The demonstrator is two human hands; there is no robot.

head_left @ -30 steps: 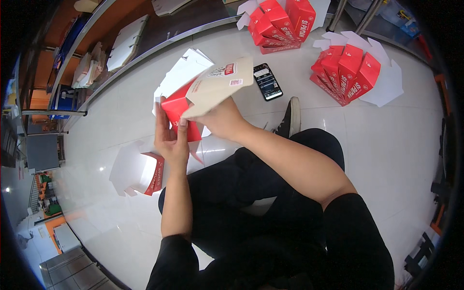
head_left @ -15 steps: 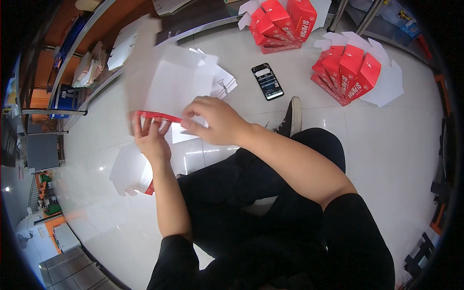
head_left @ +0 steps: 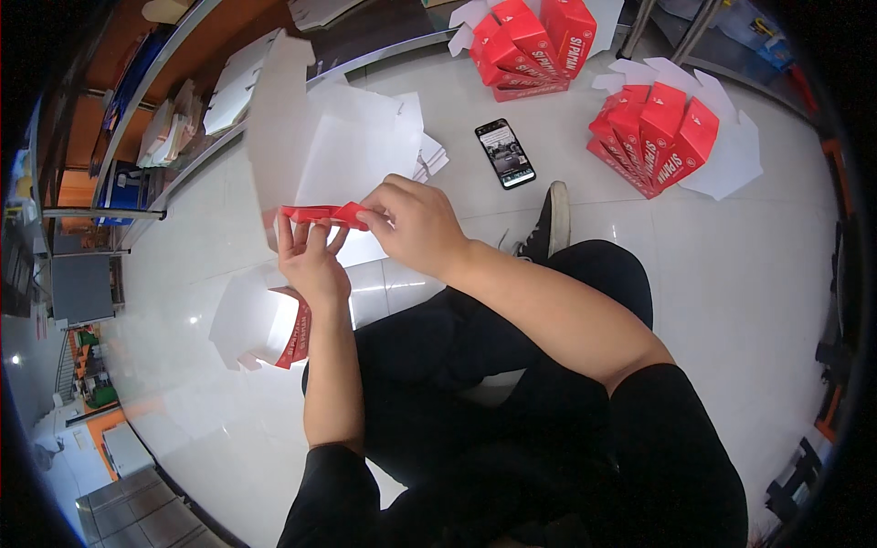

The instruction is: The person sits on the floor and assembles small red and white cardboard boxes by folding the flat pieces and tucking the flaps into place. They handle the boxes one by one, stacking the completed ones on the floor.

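Note:
A paperboard box [head_left: 352, 137], white inside and red outside, stands partly unfolded above the floor in front of me. My left hand [head_left: 313, 269] supports it from below, fingers up against its near red edge. Between thumb and fingers of my right hand [head_left: 416, 224] is the corner of a red flap [head_left: 345, 214] on that same edge. Below my left wrist another red-and-white box [head_left: 294, 333] rests on the floor, its white inside showing; my left forearm is close beside it.
Stacks of nested red boxes [head_left: 539, 55] and more red boxes [head_left: 653, 137] stand at the far right. A phone [head_left: 505, 153] with a lit screen lies near my shoe [head_left: 552, 224]. White sheets [head_left: 433, 157] lie behind the held box. Metal shelving [head_left: 137, 100] lines the left.
Both hands and the box have shifted slightly, the left hand to the right. The red flap at my right fingertips now stands out more. The phone's screen picture has changed.

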